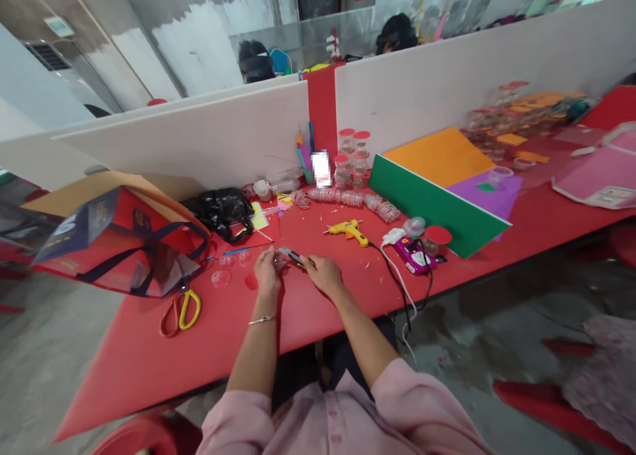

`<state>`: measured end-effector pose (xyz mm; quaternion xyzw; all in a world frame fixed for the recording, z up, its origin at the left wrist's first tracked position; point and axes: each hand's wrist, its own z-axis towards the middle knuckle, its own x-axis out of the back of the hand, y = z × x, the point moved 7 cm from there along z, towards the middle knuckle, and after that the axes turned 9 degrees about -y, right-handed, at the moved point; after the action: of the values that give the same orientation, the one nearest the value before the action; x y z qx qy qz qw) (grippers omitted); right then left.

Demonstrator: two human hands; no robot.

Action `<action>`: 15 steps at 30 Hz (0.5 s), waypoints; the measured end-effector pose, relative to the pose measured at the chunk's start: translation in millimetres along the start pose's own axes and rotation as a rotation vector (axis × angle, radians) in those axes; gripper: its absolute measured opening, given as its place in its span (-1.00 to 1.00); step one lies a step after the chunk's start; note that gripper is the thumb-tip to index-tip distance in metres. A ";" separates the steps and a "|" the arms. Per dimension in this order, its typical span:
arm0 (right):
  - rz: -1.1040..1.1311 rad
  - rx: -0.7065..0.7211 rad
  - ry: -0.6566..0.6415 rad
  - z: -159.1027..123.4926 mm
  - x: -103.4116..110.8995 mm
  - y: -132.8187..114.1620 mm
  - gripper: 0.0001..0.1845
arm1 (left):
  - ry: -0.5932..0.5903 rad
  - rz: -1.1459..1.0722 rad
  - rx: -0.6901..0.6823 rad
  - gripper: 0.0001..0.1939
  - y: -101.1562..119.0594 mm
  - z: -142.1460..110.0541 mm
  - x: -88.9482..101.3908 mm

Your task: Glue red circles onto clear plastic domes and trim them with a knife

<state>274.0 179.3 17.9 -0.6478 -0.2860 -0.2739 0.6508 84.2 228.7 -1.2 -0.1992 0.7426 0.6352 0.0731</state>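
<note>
My right hand [325,274] is closed around a utility knife [294,257], its blade end pointing left toward my other hand. Pinched in my left hand [268,274] is a small clear plastic piece [279,261], partly covered by the fingers; the blade end is right at it. Left of that hand lie several clear plastic domes or lids [221,279] and a thin blue stick [237,250]. A small red disc [251,281] rests just below them on the red table [318,309].
A yellow glue gun [348,232] and a purple power strip [415,255] with cords lie to the right. Scissors [181,312] and a large bag [119,243] are at left. Stacked clear cups [380,206], a green board [432,206] and a white partition [199,144] stand behind.
</note>
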 end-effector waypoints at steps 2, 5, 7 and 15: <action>0.038 -0.006 0.025 -1.6 1.0 2.5 -0.38 | 0.058 0.015 -0.020 -0.50 1.4 1.8 6.2; 0.097 -0.005 0.041 -2.6 1.9 5.9 -0.34 | 0.030 0.027 -0.009 -0.42 -2.6 3.4 5.0; 0.126 -0.004 0.045 -3.1 2.2 7.8 -0.34 | -0.038 -0.021 -0.019 -0.46 -6.9 3.5 -1.0; 0.350 0.050 0.128 -8.5 1.2 14.7 -0.57 | -0.319 -0.313 -0.022 -0.46 -18.6 0.5 -24.4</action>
<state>285.6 171.0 8.7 -0.6526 -0.1335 -0.1899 0.7213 113.5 232.0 -9.4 -0.2098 0.6746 0.6477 0.2852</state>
